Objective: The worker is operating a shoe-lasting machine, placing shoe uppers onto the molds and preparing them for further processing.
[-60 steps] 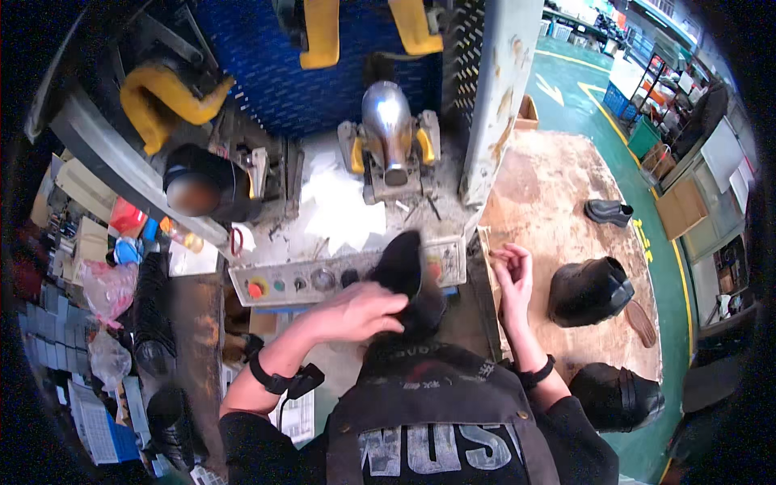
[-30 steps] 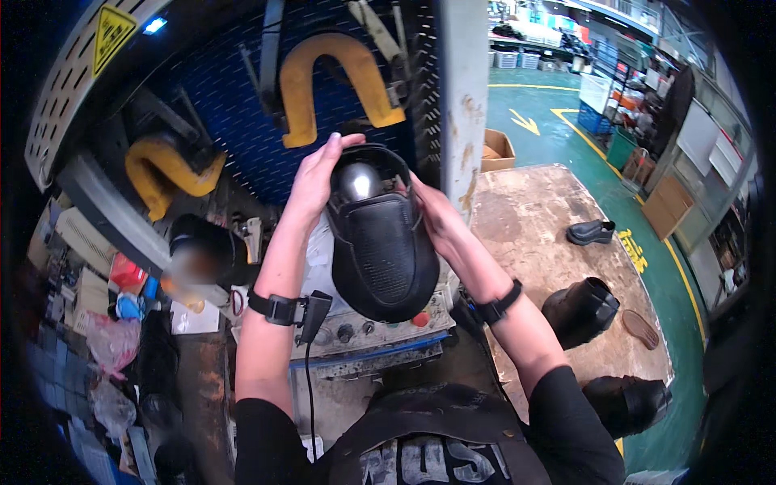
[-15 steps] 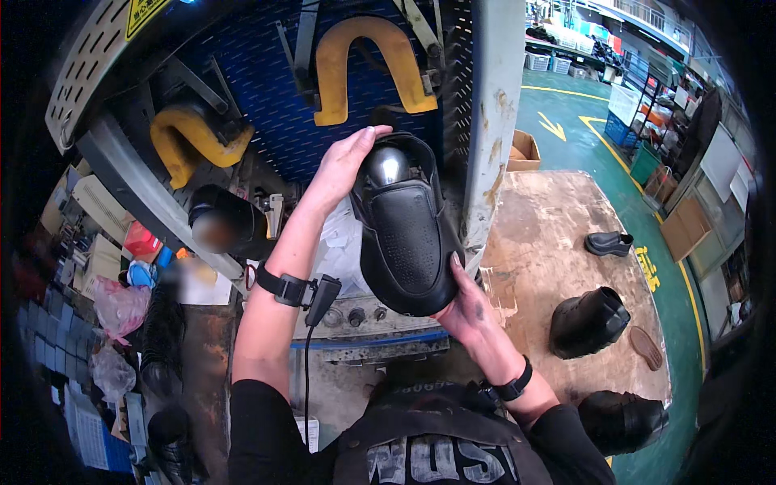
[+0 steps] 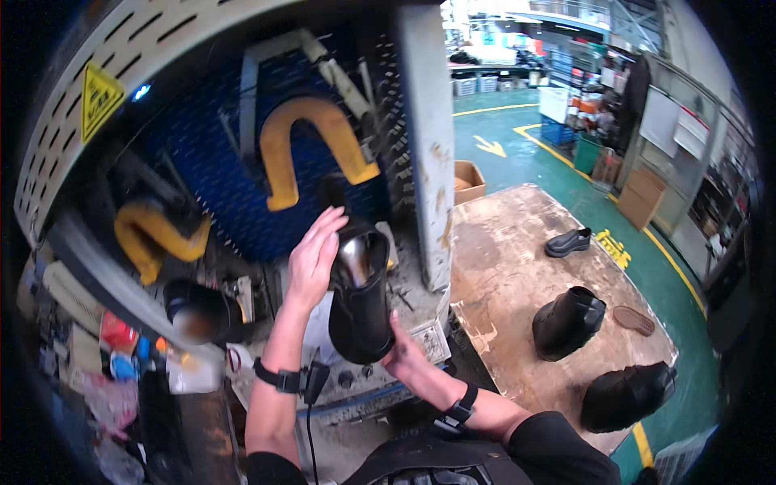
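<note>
A black shoe is between my two hands in front of the machine, its toe pointed toward me. A shiny metal form shows in its opening. My left hand lies along the shoe's left side near the heel, fingers long and close together, thumb hidden. Near the toe, my right hand grips the shoe from the right, its fingers partly underneath and out of sight. Above the shoe hangs a yellow U-shaped pad of the machine.
Another yellow U-shaped pad sits at left, above a dark shoe. On the worn wooden table at right stand a black boot, a second black boot, a low shoe and a brown sole.
The whole view has shifted, with more of the table and aisle showing. Both hands stay on the shoe, which now appears tilted more steeply and narrower from my side.
</note>
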Demonstrator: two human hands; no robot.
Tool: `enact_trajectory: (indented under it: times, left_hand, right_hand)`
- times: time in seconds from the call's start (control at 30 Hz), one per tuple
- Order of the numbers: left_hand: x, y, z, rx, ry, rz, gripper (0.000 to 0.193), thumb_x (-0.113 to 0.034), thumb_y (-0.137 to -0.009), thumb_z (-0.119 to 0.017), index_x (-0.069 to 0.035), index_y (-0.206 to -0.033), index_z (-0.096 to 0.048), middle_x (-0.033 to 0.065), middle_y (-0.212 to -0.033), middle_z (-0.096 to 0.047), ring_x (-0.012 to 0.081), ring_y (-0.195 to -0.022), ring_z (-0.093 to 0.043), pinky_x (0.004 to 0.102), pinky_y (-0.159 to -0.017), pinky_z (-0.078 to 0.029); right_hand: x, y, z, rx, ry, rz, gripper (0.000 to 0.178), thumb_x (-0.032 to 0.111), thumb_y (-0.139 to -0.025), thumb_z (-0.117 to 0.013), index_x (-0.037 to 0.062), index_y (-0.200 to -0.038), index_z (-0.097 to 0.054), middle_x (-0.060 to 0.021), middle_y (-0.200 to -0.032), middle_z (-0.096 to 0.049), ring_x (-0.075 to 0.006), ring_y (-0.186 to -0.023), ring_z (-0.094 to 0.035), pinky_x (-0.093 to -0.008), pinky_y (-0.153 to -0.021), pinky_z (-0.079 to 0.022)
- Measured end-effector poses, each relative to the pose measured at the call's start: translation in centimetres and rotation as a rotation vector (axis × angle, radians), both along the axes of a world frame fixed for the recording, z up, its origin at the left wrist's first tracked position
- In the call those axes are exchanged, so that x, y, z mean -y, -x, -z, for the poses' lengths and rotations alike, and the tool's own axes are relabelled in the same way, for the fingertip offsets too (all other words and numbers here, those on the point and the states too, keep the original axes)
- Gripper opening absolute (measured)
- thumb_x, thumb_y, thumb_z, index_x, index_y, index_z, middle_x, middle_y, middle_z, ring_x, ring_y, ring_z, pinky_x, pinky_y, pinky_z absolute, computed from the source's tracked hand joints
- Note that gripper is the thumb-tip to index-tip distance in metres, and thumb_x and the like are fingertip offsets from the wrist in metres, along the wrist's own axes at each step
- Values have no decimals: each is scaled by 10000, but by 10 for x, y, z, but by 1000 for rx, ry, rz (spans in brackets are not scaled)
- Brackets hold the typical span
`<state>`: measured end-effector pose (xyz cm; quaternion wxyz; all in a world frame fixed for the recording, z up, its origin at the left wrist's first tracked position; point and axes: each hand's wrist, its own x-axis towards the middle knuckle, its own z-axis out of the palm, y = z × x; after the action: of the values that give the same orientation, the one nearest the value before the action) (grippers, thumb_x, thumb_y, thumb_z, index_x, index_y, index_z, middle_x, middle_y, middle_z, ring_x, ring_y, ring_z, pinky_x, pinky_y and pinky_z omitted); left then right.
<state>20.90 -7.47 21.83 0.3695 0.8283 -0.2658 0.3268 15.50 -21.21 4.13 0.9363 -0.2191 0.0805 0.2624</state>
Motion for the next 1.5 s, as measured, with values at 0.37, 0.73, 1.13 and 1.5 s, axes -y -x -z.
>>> enact_trajectory:
  times: [0.37,0.73,1.13,1.5]
  left_hand:
    - [1,3,-13,-56,-84,-11,253,-132,-894,-443,-13,-1067,-582,141,-1194,-543,287,-1190,-455,357,-982,-352]
    - [-5,13,-8,77,-168,12,304,-205,-908,-429,-7,-1071,-592,159,-1189,-542,334,-1179,-456,387,-972,-360]
    - [-17,48,63,8,242,42,488,-366,-958,-300,17,-1130,-549,170,-1236,-500,335,-1222,-400,401,-1015,-288]
    - [-56,123,211,-859,630,-1,450,-312,-975,-297,33,-1047,-578,102,-965,-622,172,-869,-587,297,-768,-459]
  right_hand:
    - [-23,-18,25,-137,78,216,544,476,-891,-448,16,-1175,-512,-131,-1140,-574,-244,-1037,-559,-361,-930,-418]
    - [-56,-93,74,185,1117,561,592,457,-914,-387,-76,-735,-576,-257,-673,-554,-327,-622,-534,-423,-663,-406]
    - [-44,-154,87,667,1048,796,217,194,-816,-541,-2,-867,-620,-189,-749,-619,-292,-695,-606,-369,-648,-448]
    - [-87,-221,95,503,1271,823,257,217,-766,-617,-35,-819,-606,-103,-755,-640,-174,-761,-594,-342,-716,-454]
